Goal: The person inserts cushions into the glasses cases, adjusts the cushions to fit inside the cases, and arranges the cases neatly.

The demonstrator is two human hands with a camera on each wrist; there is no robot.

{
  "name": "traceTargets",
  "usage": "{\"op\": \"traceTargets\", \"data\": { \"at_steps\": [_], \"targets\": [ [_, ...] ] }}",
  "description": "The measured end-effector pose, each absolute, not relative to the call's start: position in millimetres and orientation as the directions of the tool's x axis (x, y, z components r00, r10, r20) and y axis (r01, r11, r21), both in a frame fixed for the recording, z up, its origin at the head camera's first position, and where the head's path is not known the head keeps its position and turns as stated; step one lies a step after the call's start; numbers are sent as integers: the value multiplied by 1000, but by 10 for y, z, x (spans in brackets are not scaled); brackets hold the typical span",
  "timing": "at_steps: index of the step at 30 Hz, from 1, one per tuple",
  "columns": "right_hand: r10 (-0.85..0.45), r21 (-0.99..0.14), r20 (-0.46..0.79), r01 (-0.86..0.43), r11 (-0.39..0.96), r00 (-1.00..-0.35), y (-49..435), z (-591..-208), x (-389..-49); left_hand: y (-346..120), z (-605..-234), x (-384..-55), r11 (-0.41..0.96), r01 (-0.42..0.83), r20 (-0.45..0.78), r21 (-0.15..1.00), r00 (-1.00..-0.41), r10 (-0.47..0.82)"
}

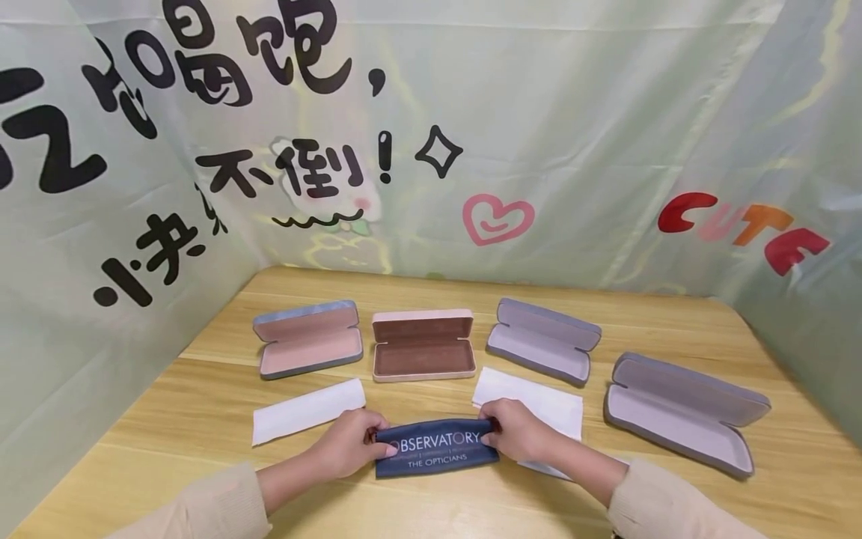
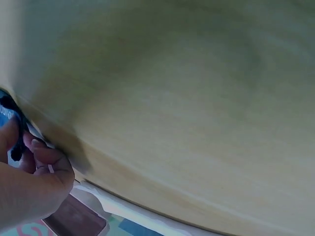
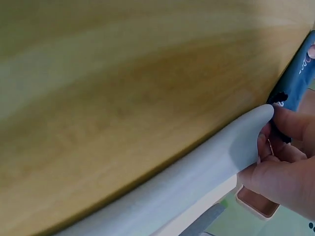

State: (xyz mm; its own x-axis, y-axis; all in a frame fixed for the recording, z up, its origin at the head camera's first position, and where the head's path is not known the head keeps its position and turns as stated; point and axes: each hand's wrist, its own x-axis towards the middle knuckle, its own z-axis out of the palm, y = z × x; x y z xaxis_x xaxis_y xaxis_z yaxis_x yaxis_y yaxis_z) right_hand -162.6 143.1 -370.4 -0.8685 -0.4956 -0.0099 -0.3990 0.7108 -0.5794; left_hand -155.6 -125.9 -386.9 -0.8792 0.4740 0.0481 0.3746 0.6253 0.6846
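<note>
A folded dark blue lens cloth (image 1: 438, 468) printed "OBSERVATORY THE OPTICIANS" is stretched between both hands, just above the table. My left hand (image 1: 352, 443) pinches its left end between thumb and fingers; in the left wrist view that hand (image 2: 37, 174) shows at the left edge with a bit of dark cloth in it. The right end is pinched by my right hand (image 1: 517, 430). Beneath the right hand lies a folded white cloth (image 1: 542, 408), which rises close to the fingers in the right wrist view. Whether they touch it I cannot tell.
Behind the cloths stand several open glasses cases: blue with pink lining (image 1: 312, 348), pink with brown lining (image 1: 423, 358), and grey ones (image 1: 542, 352) toward the right, the nearest (image 1: 673, 427) at far right. Another white cloth (image 1: 310, 410) lies left. Printed curtains (image 1: 572, 150) enclose the wooden table (image 1: 135, 449).
</note>
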Motion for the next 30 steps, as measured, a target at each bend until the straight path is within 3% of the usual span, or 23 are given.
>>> {"op": "traceTargets", "data": {
  "at_steps": [8, 16, 23, 30],
  "targets": [
    [-506, -718, -26, -336, 610, -862, 1491, -3661, -1604, -1293, -3842, -1538, 582, 316, 54, 750, -905, 422],
    [-510, -882, -17, -228, 413, -860, 1458, -3628, -1623, -1354, -3798, -1553, 435, 160, 7, 886, -943, 334],
    [-432, -901, -10, -179, 395, -902, 1363, -3560, -1643, -1399, -3688, -1542, 317, 107, 21, 942, -964, 265],
    [-412, -938, -2, -141, 317, -911, 1230, -3500, -1673, -1513, -3592, -1512, 341, 67, 13, 938, -987, 158]
  ]
}}
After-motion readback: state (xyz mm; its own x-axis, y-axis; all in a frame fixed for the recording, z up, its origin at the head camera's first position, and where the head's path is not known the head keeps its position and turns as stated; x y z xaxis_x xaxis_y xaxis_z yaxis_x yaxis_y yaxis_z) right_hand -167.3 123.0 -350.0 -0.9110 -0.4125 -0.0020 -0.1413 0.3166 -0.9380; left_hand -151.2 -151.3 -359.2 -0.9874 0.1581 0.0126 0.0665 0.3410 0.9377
